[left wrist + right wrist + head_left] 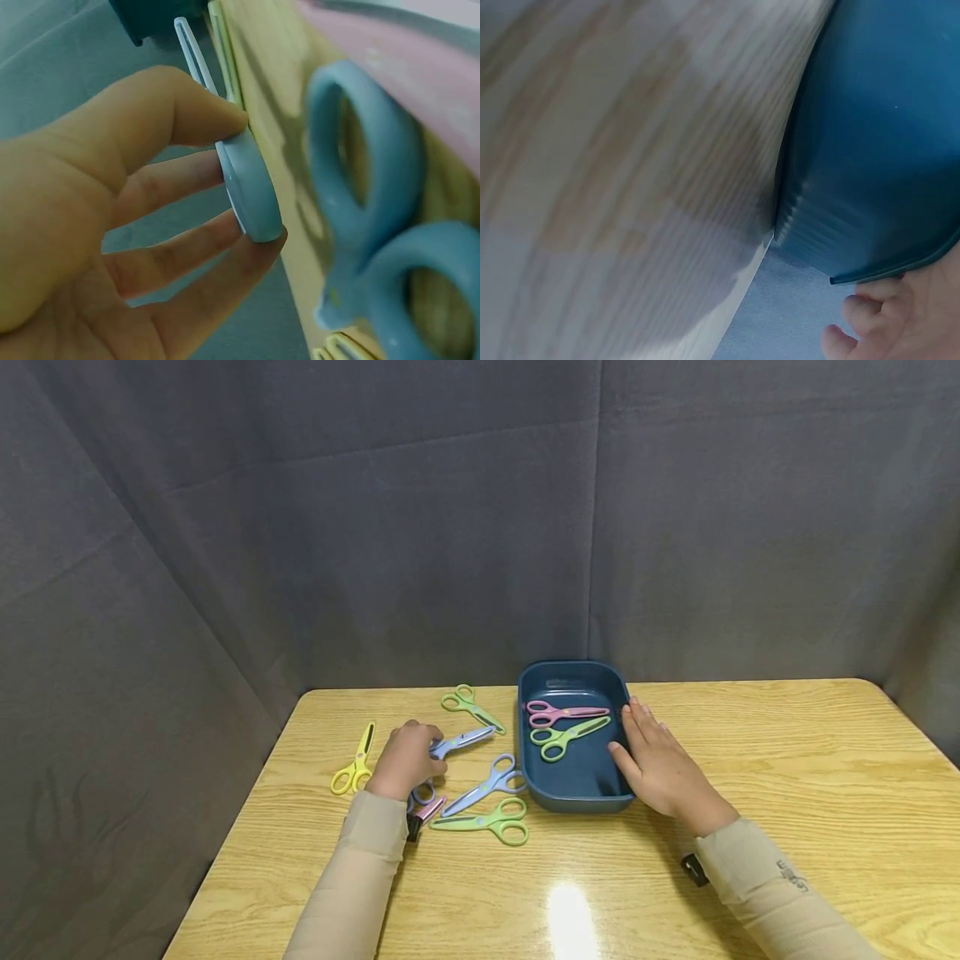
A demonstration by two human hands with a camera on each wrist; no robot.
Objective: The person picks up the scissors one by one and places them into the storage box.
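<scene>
Where the wooden table [787, 760] meets its far edge, a blue tray [577, 804] stands. Right hand [663, 768] rests straight-fingered against the tray's right side, gripping nothing. Left hand [408, 760], toward the table's far-left corner, pinches blue scissors [465, 741], tips toward the tray; left wrist view shows thumb and fingers parted only by the handle, partly hidden in head view. Head view alone shows pink scissors [562, 714] and green scissors [568, 737] inside the tray.
</scene>
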